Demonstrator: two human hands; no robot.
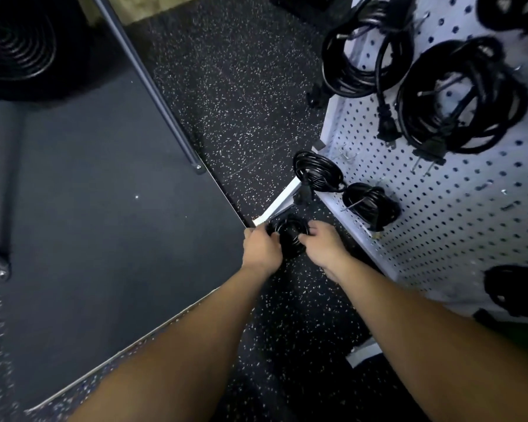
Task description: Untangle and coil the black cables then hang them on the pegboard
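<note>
Both my hands hold one small coiled black cable [288, 236] low over the speckled floor, beside the pegboard's bottom corner. My left hand [261, 246] grips the coil's left side and my right hand [323, 246] grips its right side. The white pegboard [457, 208] fills the right of the view. Several black cable coils hang on it: two large ones with plugs near the top [457, 95] [354, 59], two small ones lower down [316, 172] [371, 204], and one at the lower right edge [512, 290].
A dark grey table top [104, 214] lies to my left, with a grey metal pole [153, 86] slanting across it. The pegboard's white foot [279, 202] juts out just beyond my hands. A black ridged round object [16, 47] sits at the top left.
</note>
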